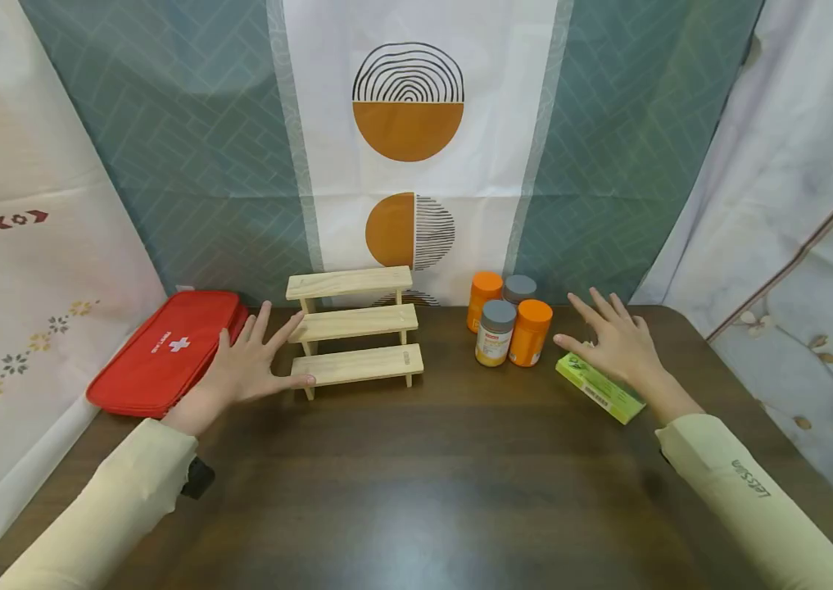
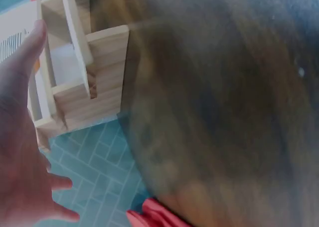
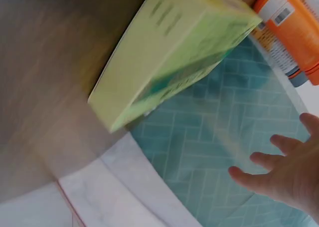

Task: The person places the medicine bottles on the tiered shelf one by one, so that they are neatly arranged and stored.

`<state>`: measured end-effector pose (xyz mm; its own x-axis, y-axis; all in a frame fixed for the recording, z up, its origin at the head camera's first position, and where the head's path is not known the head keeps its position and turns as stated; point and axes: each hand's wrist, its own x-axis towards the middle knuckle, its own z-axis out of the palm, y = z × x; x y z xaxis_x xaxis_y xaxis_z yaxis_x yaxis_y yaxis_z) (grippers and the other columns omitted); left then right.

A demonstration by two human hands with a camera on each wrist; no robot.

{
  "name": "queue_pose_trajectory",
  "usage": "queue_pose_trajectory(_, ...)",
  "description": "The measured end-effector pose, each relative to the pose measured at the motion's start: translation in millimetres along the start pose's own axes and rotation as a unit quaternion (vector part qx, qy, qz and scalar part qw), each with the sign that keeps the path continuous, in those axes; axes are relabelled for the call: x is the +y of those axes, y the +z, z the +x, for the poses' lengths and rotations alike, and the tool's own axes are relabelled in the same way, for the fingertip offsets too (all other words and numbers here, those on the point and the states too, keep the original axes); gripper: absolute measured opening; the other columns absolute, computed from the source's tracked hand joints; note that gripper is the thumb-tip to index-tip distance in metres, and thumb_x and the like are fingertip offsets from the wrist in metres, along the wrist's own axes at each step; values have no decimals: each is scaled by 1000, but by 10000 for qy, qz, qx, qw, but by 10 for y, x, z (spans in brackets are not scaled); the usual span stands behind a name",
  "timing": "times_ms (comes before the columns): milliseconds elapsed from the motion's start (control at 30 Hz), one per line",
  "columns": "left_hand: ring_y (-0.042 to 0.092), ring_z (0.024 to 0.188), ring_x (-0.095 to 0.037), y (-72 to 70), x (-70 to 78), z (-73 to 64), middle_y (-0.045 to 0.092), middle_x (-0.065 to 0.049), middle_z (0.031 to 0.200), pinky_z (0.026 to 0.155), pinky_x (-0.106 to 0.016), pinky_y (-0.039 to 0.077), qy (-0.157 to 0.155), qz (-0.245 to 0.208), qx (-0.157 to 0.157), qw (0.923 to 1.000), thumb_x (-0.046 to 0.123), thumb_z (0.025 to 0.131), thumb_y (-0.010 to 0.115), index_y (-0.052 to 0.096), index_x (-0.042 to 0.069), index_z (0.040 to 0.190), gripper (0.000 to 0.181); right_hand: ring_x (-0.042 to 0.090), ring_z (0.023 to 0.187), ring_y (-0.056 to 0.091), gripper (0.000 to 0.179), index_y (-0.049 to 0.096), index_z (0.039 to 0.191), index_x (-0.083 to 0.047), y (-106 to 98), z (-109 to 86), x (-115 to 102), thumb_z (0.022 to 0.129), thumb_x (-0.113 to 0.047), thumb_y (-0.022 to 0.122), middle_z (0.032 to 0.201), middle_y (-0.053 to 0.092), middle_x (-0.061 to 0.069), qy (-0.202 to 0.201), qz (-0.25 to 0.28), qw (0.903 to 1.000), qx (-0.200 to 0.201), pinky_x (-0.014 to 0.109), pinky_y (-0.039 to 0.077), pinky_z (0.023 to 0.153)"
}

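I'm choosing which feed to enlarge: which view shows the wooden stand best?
The head view: it shows the wooden stand nearly whole, from the front. The left wrist view shows only part, from one end; the right wrist view shows none.

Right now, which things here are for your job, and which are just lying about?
Probably for the job:
pale wooden three-step rack, nearest the left hand
long yellow-green box, nearest the right hand
four round bottles with orange or grey lids

Probably just there:
red fabric first-aid pouch
white-and-green hanging cloth

A guess: neither hand grips anything.
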<state>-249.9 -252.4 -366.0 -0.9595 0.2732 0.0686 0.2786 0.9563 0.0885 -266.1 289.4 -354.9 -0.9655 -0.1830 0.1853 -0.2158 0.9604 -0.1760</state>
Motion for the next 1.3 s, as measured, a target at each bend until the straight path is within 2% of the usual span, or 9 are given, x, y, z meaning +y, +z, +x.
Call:
queue_pose_trajectory(167,29,136,-60,108,18,-7,2,-33,160,104,-77,21,252,-669,-43,9974,65,82,64,7,25,158,103,52,138,31,77,32,152,-8,80,13,-104,94,-53,55,153,34,28,6,960,9950,277,71,25,107)
queue_pose_trajectory(300,45,123,-62,182,50,6,1,-37,158,97,-71,36,423,-1099,0,9930,60,82,67,11,22,158,101,48,139,32,73,33,150,-4,151,55,-201,95,-43,59,152,35,28,157,1987,9796,269,67,24,110)
queue_pose_trajectory(433,56,108,-58,254,69,-8,0,-38,157,83,-60,49,392,-1455,3,9886,56,82,71,14,20,157,101,47,138,33,70,34,150,-3,222,97,-298,95,-37,62,152,35,27,277,2583,9651,323,64,28,110)
queue_pose_trajectory(600,50,117,-60,332,83,0,0,-36,157,84,-64,48,262,-1962,12,9802,49,79,78,13,21,156,105,45,134,37,66,37,148,-1,277,151,-382,94,-29,64,151,36,27,235,2903,9553,500,61,29,110)
queue_pose_trajectory(733,33,136,-54,388,95,56,11,-31,157,99,-68,37,418,-2503,218,9670,37,75,84,16,14,154,107,43,134,38,65,37,147,0,306,167,-420,94,-26,65,151,37,26,304,2993,9522,528,60,27,112)
queue_pose_trajectory(833,25,142,-47,440,94,103,21,-27,155,108,-66,28,599,-2986,418,9516,28,72,88,20,7,151,106,43,135,38,65,37,148,-1,333,181,-419,94,-26,64,151,37,25,455,3157,9461,552,59,29,112)
queue_pose_trajectory(967,25,143,-45,501,85,127,27,-26,155,111,-63,26,671,-3397,559,9365,20,70,89,22,4,148,104,41,135,40,65,38,148,-2,343,232,-417,94,-26,65,150,40,25,694,3625,9283,442,55,35,110)
queue_pose_trajectory(1100,25,144,-44,539,84,124,27,-25,154,111,-63,25,708,-3619,648,9273,16,69,89,23,3,147,103,42,137,38,69,31,150,-2,283,283,-452,95,-26,64,153,34,25,902,3990,9125,-65,53,35,111)
queue_pose_trajectory(1300,28,141,-40,599,76,130,27,-23,154,109,-62,28,782,-3992,873,9093,13,71,87,27,4,148,98,43,143,29,76,20,153,-3,227,318,-493,95,-25,64,160,19,24,1033,4117,9040,-514,54,31,114)
